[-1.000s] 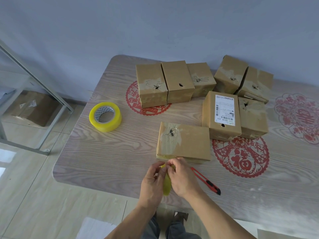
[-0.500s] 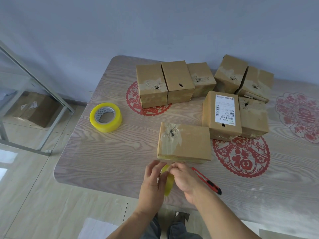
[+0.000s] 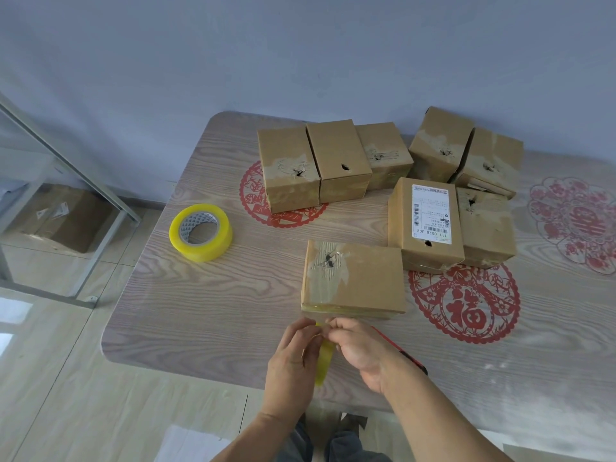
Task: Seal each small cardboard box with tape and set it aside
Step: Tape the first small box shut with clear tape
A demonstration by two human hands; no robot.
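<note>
Fig.: Left hand (image 3: 293, 358) and right hand (image 3: 358, 345) pinch a yellow tape strip (image 3: 325, 360) just in front of the current box (image 3: 353, 278), front edge partly taped. Behind box: seven boxes (image 3: 336, 161), apparently mostly sealed; tape roll (image 3: 201, 232) to its left.

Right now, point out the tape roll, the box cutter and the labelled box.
tape roll (image 3: 200, 232), head view, yellow outer band
box cutter (image 3: 412, 358), head view, black end
labelled box (image 3: 430, 213), head view, white label
</note>
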